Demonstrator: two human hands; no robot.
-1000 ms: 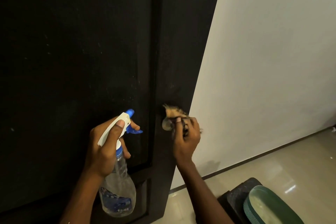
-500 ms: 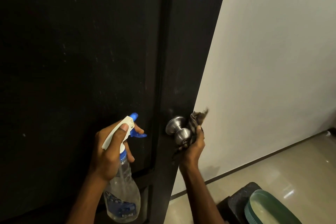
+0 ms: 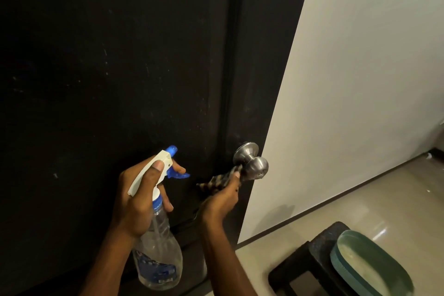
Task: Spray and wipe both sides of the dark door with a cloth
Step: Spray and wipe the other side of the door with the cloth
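The dark door [image 3: 120,79] filled the left of the view, with its edge beside the white wall [image 3: 360,79]. The left hand [image 3: 141,197] gripped the spray bottle [image 3: 158,255] at its neck, with one finger on the blue trigger. The right hand [image 3: 219,202], apart from the left one, pinched the striped cloth [image 3: 217,181] and held it against the steel door knob [image 3: 254,166] from below. Perhaps the cloth wrapped the knob's neck, but it was too dark there to tell. A dark stool [image 3: 300,269] stood at the lower right.
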